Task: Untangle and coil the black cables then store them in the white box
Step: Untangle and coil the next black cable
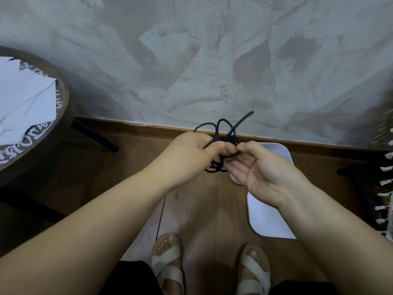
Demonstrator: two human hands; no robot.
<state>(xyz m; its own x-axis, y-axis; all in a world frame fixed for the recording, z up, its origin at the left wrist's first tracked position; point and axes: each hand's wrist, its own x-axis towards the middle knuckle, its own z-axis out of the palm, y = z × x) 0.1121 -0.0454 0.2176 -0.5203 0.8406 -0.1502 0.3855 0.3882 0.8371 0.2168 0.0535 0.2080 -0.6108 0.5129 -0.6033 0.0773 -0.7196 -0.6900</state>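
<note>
Round dark table (64, 96) stood at the left, white paper (25, 99) lay on it, mottled grey wall (191, 60) behind it, wooden floor (131, 158) under it, beige sandals (168, 271) well to its right, fringed rug (386, 188) farthest from it.

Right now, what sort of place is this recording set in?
Probably a home room: brown wood-plank floor, mottled grey plaster wall, and a round dark wooden side table with white lettering.

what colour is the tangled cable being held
Black. The cable shows best in the head view.
</note>
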